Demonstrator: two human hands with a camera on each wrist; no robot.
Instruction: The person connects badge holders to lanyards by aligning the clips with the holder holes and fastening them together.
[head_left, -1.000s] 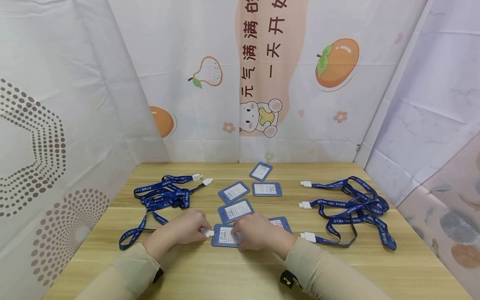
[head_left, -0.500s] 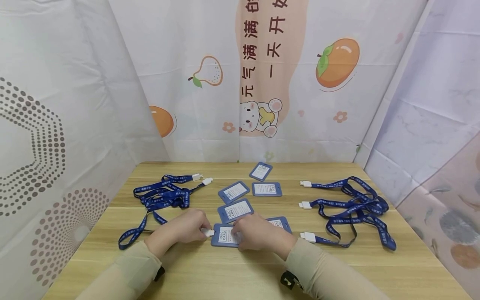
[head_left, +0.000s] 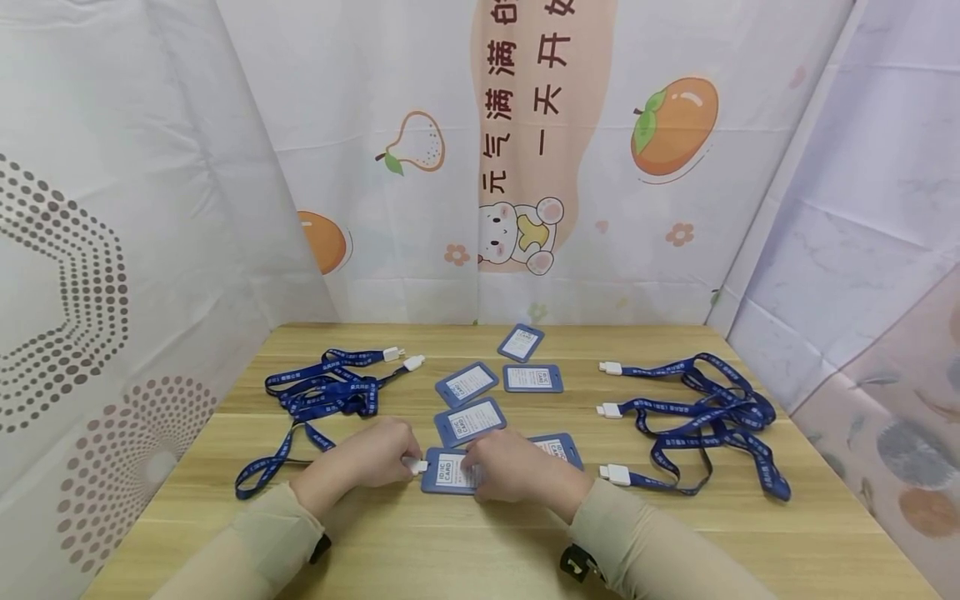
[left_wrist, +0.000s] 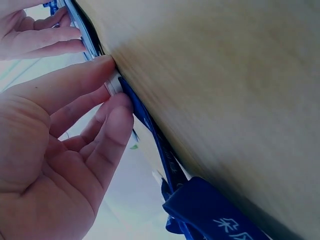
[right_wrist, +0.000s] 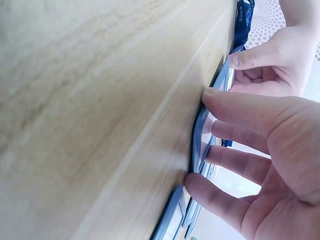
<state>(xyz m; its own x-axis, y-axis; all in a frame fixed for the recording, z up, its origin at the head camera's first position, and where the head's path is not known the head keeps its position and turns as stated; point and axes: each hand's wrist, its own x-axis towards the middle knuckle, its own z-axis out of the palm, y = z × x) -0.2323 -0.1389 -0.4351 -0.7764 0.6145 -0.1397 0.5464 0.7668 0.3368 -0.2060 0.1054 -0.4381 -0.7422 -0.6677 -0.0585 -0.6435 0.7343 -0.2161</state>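
In the head view, my left hand [head_left: 378, 454] pinches the white plastic clip [head_left: 417, 467] of a blue printed lanyard [head_left: 273, 467] between thumb and fingers. Its tip meets the left end of a blue ID card holder [head_left: 442, 475]. My right hand [head_left: 517, 467] grips that holder from the right, covering its right part. Seen from the left wrist, the strap [left_wrist: 155, 132] trails from the pinched clip [left_wrist: 114, 85] down along the tabletop. The right wrist view shows thumb and fingers at the edges of the card holder [right_wrist: 199, 132], which lies low against the wood.
Several more card holders lie beyond the hands, one card holder [head_left: 471, 422] just behind and another [head_left: 566, 450] partly under the right hand. Tangled lanyards [head_left: 330, 393] sit left, more lanyards [head_left: 708, 412] right, with white clips facing inward. A printed curtain [head_left: 360, 208] hangs behind the table.
Almost nothing differs. Both hands keep their hold on the clip and the card holder in the same place.
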